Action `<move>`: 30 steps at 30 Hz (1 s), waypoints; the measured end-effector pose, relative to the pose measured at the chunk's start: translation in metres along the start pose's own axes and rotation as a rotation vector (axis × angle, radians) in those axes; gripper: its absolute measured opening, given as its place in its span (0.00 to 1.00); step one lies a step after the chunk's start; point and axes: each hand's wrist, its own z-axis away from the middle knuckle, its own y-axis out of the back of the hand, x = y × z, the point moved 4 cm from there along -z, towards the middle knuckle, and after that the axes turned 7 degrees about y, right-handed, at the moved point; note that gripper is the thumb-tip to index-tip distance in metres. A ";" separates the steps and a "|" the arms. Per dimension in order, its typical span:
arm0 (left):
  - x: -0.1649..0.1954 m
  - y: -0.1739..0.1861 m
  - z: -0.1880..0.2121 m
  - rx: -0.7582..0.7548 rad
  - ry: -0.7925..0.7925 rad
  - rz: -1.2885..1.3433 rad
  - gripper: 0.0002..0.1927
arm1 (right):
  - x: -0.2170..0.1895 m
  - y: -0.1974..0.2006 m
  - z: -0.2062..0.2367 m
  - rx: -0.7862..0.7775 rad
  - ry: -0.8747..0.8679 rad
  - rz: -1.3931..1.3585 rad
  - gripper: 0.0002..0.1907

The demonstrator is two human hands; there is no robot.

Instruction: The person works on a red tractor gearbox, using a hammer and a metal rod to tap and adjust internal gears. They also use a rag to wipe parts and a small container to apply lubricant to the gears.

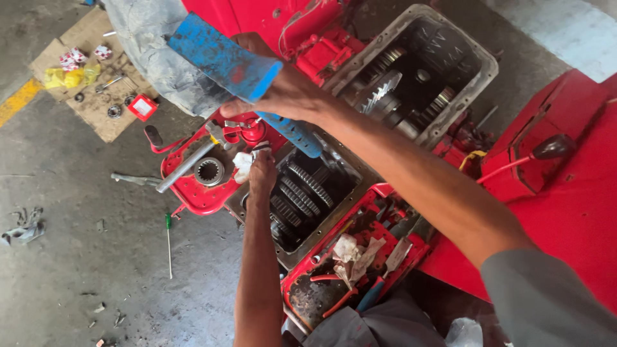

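far left: cardboard sheet (96, 109) on the concrete floor (77, 257) with small bearings, a yellow rag and a small red box (142, 107) on it. green-handled screwdriver (168, 241) lies on the floor nearby, well apart from the work

next over: red cover plate (193, 186) with a splined hub and a grey steel bar (186, 166) lying across it

left hand (262, 170) reaches up from below, at the near edge of the open gearbox (308, 199), fingers closed around a white rag (244, 164) and something small i can't make out. stacked gears show inside the housing just right of it

right hand (289, 96) is raised over the gearbox, fist wrapped tight round a blue cylinder (225, 58), looks like a worn blue tube or drift; the big end sticks up to the left, and a thinner blue shaft (297, 133) comes out below the fist, pointing down at the gears. it's in the air, touching nothing but the hand

handling, my read: rigid, probably hefty at the fat end so top-heavy. paint is scuffed and likely greasy, so slippery. grip mid-length near the step in diameter, as the hand does now

right: second open housing (418, 71) with more gears, red tray (347, 270) of rags and tools at bottom, red bodywork (565, 193) far right
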 end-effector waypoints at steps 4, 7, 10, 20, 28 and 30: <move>-0.008 0.001 -0.001 0.007 0.028 -0.035 0.09 | -0.004 -0.001 -0.001 -0.029 -0.024 0.123 0.47; 0.000 0.006 -0.002 0.076 -0.100 -0.048 0.10 | 0.004 -0.003 -0.002 -0.016 -0.290 -0.101 0.49; -0.003 0.000 -0.003 -0.027 0.058 -0.030 0.10 | -0.011 0.002 0.001 0.014 -0.007 0.035 0.47; -0.013 0.002 -0.005 -0.046 0.090 -0.075 0.11 | -0.011 -0.005 0.005 0.046 -0.037 0.138 0.40; -0.007 -0.006 -0.002 0.025 -0.123 -0.036 0.07 | -0.015 0.000 0.019 0.037 -0.016 -0.002 0.38; -0.011 -0.001 -0.001 0.024 -0.076 0.011 0.07 | -0.016 -0.002 0.017 0.036 0.037 0.094 0.32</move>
